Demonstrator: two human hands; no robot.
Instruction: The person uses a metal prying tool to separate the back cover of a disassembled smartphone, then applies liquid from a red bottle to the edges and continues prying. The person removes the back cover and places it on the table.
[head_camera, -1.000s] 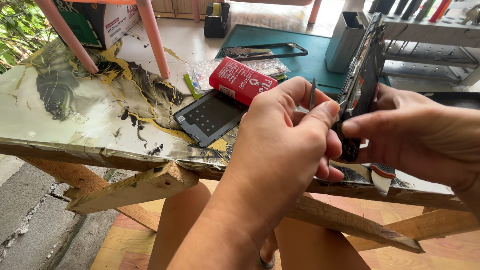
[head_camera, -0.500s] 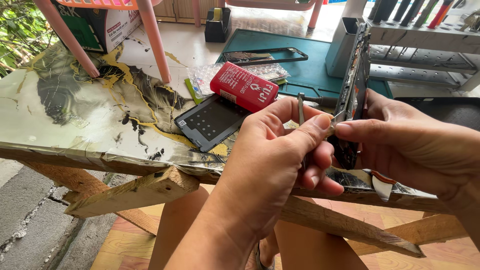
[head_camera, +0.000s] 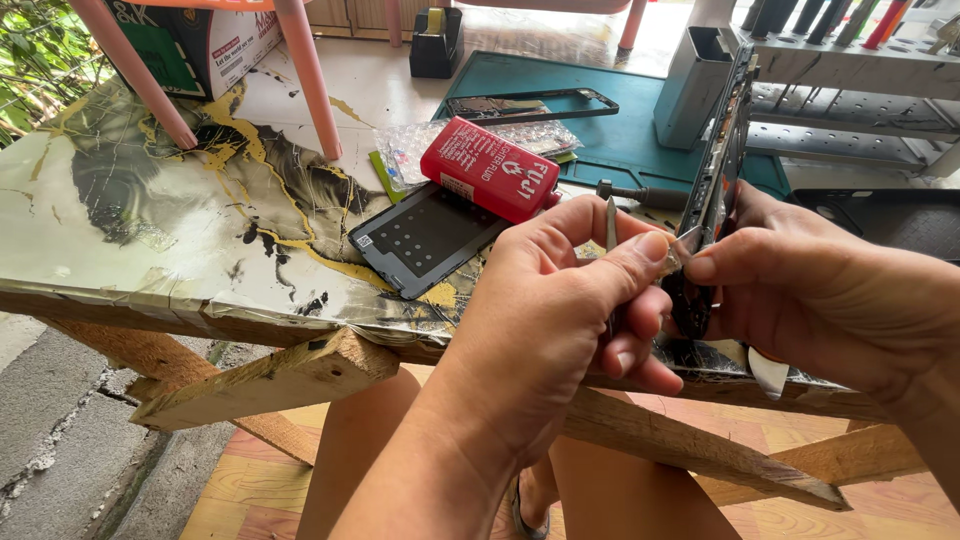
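My right hand (head_camera: 830, 300) holds an opened dark phone (head_camera: 718, 170) standing on its edge over the table's front edge. My left hand (head_camera: 560, 310) is right beside it, thumb and forefinger pinched on a small pale piece (head_camera: 682, 250) at the phone's near side. A thin metal tool (head_camera: 610, 215) sticks up from between the left hand's fingers. A black phone back panel (head_camera: 425, 238) lies flat on the marbled table (head_camera: 150, 230), left of my hands.
A red rectangular tin (head_camera: 490, 168) rests on bubble wrap (head_camera: 415, 150) behind the panel. Farther back lie a green mat (head_camera: 620, 130) with a phone frame (head_camera: 530, 103), a screwdriver (head_camera: 640, 193), a grey holder (head_camera: 695, 75) and a tool rack (head_camera: 850, 70). Pink stool legs (head_camera: 310, 80) stand at the left.
My left hand has turned and slid down the phone's side, its thumb and forefinger now pinched at the edge. The phone has shifted slightly in my right hand.
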